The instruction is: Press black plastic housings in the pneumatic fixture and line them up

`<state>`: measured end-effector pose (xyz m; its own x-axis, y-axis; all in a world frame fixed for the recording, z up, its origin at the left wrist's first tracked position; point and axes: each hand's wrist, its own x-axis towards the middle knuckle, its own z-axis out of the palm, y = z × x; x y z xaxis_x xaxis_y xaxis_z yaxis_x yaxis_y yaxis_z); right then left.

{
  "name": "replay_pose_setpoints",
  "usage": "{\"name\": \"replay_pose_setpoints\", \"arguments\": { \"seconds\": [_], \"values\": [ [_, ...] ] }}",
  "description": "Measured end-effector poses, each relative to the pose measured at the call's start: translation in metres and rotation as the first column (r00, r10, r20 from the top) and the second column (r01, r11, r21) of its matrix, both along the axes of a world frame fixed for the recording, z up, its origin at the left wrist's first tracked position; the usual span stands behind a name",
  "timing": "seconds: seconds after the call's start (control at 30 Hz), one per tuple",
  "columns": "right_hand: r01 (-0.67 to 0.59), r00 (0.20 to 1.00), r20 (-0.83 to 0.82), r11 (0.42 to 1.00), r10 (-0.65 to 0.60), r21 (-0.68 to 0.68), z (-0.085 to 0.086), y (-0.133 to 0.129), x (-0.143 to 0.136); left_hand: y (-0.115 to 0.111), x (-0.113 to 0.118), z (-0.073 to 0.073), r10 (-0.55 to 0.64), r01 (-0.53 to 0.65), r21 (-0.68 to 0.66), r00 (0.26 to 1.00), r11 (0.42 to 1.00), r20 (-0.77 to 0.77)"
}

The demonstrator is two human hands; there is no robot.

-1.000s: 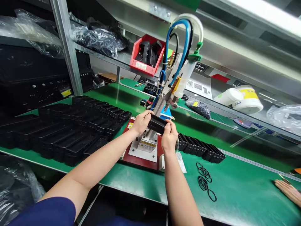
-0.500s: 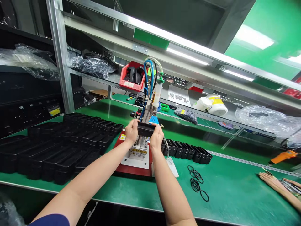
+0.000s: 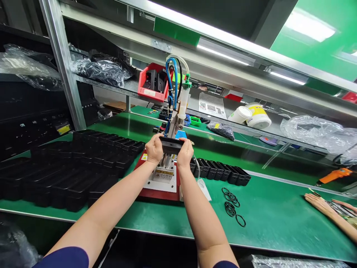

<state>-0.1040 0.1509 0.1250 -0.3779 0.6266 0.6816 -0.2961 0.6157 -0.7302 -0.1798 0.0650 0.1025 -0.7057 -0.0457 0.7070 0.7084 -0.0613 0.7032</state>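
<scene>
A black rectangular case (image 3: 171, 145) is held level between my two hands, in front of the dispensing machine (image 3: 175, 121) with its syringe and blue tubes. My left hand (image 3: 154, 149) grips the left end, and my right hand (image 3: 185, 152) grips the right end. Both sets of fingers are closed on it. Beneath the case is the machine's red base (image 3: 158, 194) with a metal fixture and a warning label. Rows of black cases (image 3: 69, 186) cover the bench at left. Another row of cases (image 3: 223, 172) stands right of the machine. Black rings (image 3: 230, 208) lie in front of that row.
A red bin (image 3: 152, 93) with black parts sits on the shelf above, with white tubs (image 3: 258, 116) and plastic bags (image 3: 315, 137) farther right. At the far right are an orange tool (image 3: 336, 175) and another person's hands (image 3: 319, 204) on the green bench (image 3: 279, 219).
The view has shifted, so the bench and shelf sit slightly higher in the frame. Both hands still hold the case, which looks slightly more tilted toward the camera.
</scene>
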Motion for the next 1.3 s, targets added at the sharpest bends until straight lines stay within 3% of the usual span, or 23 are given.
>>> {"name": "replay_pose_setpoints", "arguments": {
  "seconds": [0.13, 0.2, 0.27, 0.33, 0.4, 0.43, 0.47, 0.53, 0.63, 0.73, 0.83, 1.0, 1.17, 1.23, 1.3],
  "values": [
    [-0.058, 0.997, -0.050, 0.998, 0.057, -0.005, 0.005, -0.006, 0.015, -0.012, 0.019, 0.009, -0.049, 0.049, 0.000, 0.999, 0.999, 0.001],
    [-0.110, 0.993, -0.037, 0.994, 0.109, -0.015, -0.002, -0.008, 0.031, -0.025, 0.035, 0.004, -0.095, 0.095, -0.028, 0.995, 0.995, 0.015],
    [-0.148, 0.989, -0.011, 0.989, 0.148, -0.022, -0.013, -0.010, 0.049, -0.041, 0.049, -0.004, -0.208, 0.212, -0.077, 0.977, 0.974, 0.052],
    [-0.171, 0.985, 0.012, 0.985, 0.171, -0.017, -0.023, -0.010, 0.067, -0.057, 0.058, -0.007, -0.438, 0.459, -0.111, 0.883, 0.882, 0.169],
    [-0.208, 0.977, 0.041, 0.978, 0.207, 0.021, -0.029, -0.009, 0.082, -0.068, 0.063, -0.003, -0.644, 0.710, -0.131, 0.690, 0.692, 0.331],
    [-0.238, 0.970, 0.059, 0.970, 0.235, 0.054, -0.030, -0.009, 0.088, -0.071, 0.064, 0.001, -0.684, 0.782, -0.165, 0.610, 0.601, 0.399],
    [-0.270, 0.961, 0.081, 0.958, 0.263, 0.092, -0.030, -0.009, 0.094, -0.073, 0.067, 0.006, -0.681, 0.808, -0.237, 0.584, 0.539, 0.442],
    [-0.325, 0.943, 0.124, 0.934, 0.308, 0.152, -0.028, -0.009, 0.102, -0.074, 0.075, 0.012, -0.613, 0.749, -0.445, 0.660, 0.491, 0.434],
    [-0.386, 0.910, 0.216, 0.912, 0.353, 0.136, -0.023, -0.009, 0.113, -0.070, 0.094, 0.008, -0.501, 0.569, -0.641, 0.807, 0.515, 0.313],
    [-0.390, 0.874, 0.336, 0.919, 0.352, 0.052, -0.016, -0.010, 0.123, -0.067, 0.112, -0.006, -0.462, 0.457, -0.668, 0.867, 0.587, 0.187],
    [-0.272, 0.869, 0.441, 0.961, 0.224, 0.048, -0.010, -0.016, 0.130, -0.063, 0.123, -0.017, -0.436, 0.349, -0.692, 0.898, 0.632, 0.055],
    [-0.043, 0.882, 0.469, 0.985, -0.039, 0.164, -0.019, -0.024, 0.131, -0.058, 0.126, -0.032, -0.403, 0.202, -0.788, 0.913, 0.582, -0.064],
    [-0.016, 0.899, 0.434, 0.983, -0.066, 0.183, -0.039, -0.019, 0.128, -0.051, 0.127, -0.050, -0.410, 0.241, -0.763, 0.912, 0.600, -0.034],
    [-0.041, 0.898, 0.439, 0.989, -0.026, 0.142, -0.041, -0.011, 0.128, -0.046, 0.131, -0.052, -0.410, 0.265, -0.751, 0.912, 0.605, -0.008],
    [-0.096, 0.914, 0.400, 0.994, 0.070, 0.045, -0.042, 0.000, 0.133, -0.039, 0.136, -0.048, -0.404, 0.379, -0.690, 0.905, 0.616, 0.135]
  ]
}}
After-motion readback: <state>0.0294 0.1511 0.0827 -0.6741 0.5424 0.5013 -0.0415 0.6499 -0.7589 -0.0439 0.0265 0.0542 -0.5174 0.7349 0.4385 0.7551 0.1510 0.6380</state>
